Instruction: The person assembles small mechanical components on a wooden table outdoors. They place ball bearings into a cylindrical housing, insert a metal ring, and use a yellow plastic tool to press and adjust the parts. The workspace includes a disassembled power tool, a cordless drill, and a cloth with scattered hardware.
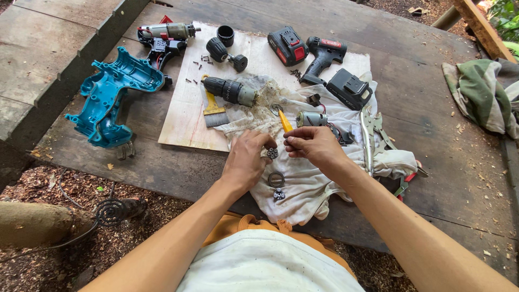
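My left hand [247, 159] pinches a small dark gear part [272, 153] over a stained white cloth [303, 186]. My right hand [315, 146] grips a thin tool with a yellow handle [285, 121], its tip pointing toward the gear part. Just below my hands, a metal ring [276, 179] and another small gear piece [279, 194] lie on the cloth. A small electric motor [312, 119] with wires rests just beyond my right hand.
A plywood sheet [186, 119] holds a drill chuck assembly [230, 90], a brush [213, 112], screws, black parts, a battery [287, 46] and a black drill body [323, 55]. Teal housing halves [111, 97] lie left. Locking pliers [373, 135] lie right. A green cloth [481, 94] sits far right.
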